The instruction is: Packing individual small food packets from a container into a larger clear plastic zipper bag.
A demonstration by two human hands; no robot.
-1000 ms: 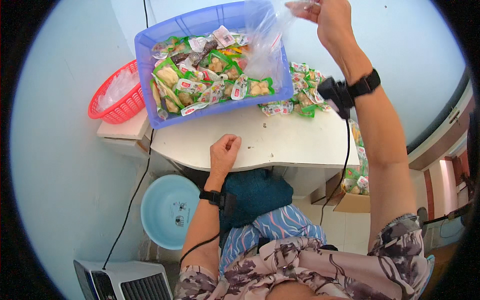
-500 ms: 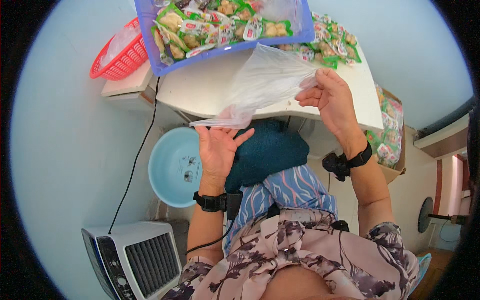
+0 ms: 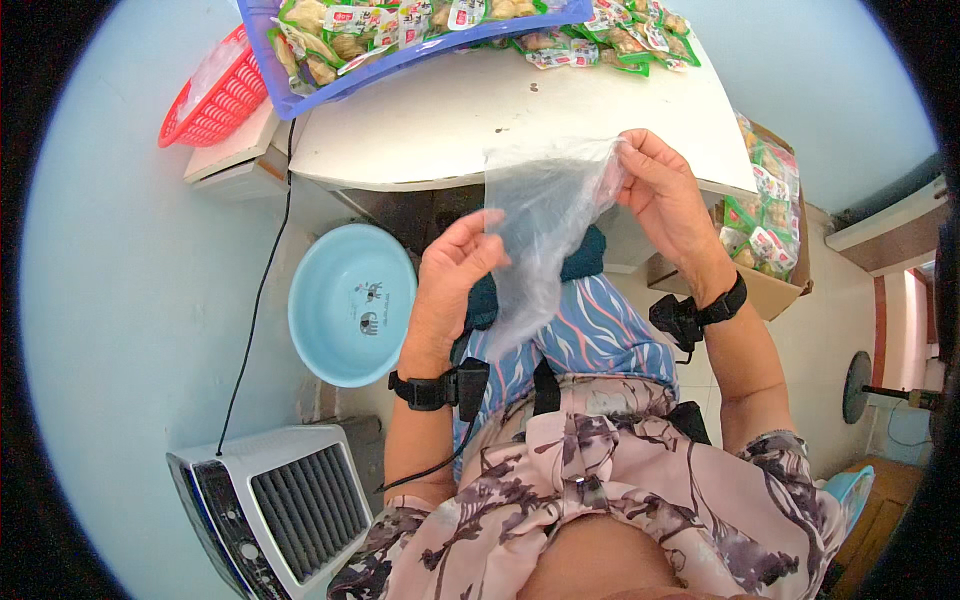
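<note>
My right hand (image 3: pixel 660 195) pinches a clear plastic bag (image 3: pixel 540 230) at its top right corner, and the bag hangs over my lap below the table's front edge. My left hand (image 3: pixel 455 275) is at the bag's left edge, thumb and forefinger apart and half bent, close to or touching the film. Behind my hands stands the white table (image 3: pixel 420 150). On it are a blue plastic crate (image 3: pixel 430 55) of small green-and-white food packets and a loose pile of packets (image 3: pixel 620 45) to its right.
A red basket (image 3: pixel 215 100) holding plastic sits left of the crate. Below are a light blue basin (image 3: pixel 340 300) and a white air cooler (image 3: pixel 280 500). A cardboard box (image 3: pixel 760 295) of packets stands right of the table. A black cable hangs at the left.
The bag has come down from the crate to in front of me, now hanging downward. My right hand has descended with it; my left hand has moved with fingers bending. The view has shifted.
</note>
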